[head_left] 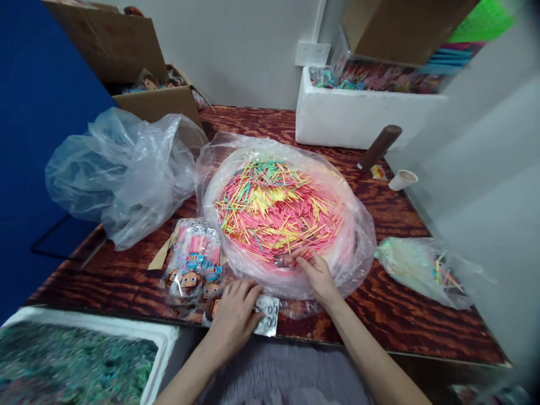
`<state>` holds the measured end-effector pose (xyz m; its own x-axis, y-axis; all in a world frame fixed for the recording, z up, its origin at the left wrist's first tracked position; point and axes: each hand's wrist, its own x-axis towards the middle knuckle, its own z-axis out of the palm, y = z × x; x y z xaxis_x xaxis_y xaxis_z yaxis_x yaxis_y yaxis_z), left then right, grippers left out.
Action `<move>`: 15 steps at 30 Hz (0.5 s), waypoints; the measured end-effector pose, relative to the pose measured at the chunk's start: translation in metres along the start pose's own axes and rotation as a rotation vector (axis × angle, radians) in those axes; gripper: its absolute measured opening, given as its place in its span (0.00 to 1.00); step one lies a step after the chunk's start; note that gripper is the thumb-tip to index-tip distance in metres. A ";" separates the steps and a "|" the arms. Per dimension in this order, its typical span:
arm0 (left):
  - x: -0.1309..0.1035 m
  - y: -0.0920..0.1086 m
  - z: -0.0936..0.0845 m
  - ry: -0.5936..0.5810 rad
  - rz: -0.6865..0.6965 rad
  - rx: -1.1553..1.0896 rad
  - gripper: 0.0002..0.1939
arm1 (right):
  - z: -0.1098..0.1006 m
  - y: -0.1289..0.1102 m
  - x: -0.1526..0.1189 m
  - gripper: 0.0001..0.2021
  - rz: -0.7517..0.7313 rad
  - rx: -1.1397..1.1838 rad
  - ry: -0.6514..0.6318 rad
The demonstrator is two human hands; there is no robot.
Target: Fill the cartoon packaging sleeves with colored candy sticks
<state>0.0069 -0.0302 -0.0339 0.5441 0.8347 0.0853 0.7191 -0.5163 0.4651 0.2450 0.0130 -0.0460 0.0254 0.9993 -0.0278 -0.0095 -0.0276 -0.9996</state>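
While touching pouch point(270, 316) with left hand point(237, 312), reaching to sticks point(287, 211) with narrowed right hand point(317, 275); cannot tell either grip. Probably light, stiff, brittle; pinch mid-length.

Around one basin point(348, 242), counted: two hands point(238, 312) in front; two bags, one left point(143, 174), one right point(415, 267); one cup point(403, 180) and one tube point(379, 147) right; two cartons behind, one left point(156, 104), one right point(396, 28). Sticks point(287, 214) inside and packets point(192, 275) left: too many to count.
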 end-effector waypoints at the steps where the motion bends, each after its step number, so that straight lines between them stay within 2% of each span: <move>1: 0.000 -0.001 0.001 -0.007 -0.006 0.015 0.21 | 0.000 -0.003 0.000 0.08 -0.020 0.011 0.011; 11: 0.008 -0.008 0.006 -0.010 -0.073 0.075 0.03 | -0.001 -0.027 -0.009 0.08 -0.181 -0.011 0.003; 15: 0.011 -0.012 0.003 -0.046 0.015 -0.002 0.12 | -0.002 -0.037 -0.008 0.07 -0.185 0.048 0.126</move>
<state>0.0049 -0.0155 -0.0411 0.5738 0.8173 0.0520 0.7102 -0.5282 0.4655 0.2476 0.0063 -0.0085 0.1559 0.9760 0.1524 -0.0407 0.1605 -0.9862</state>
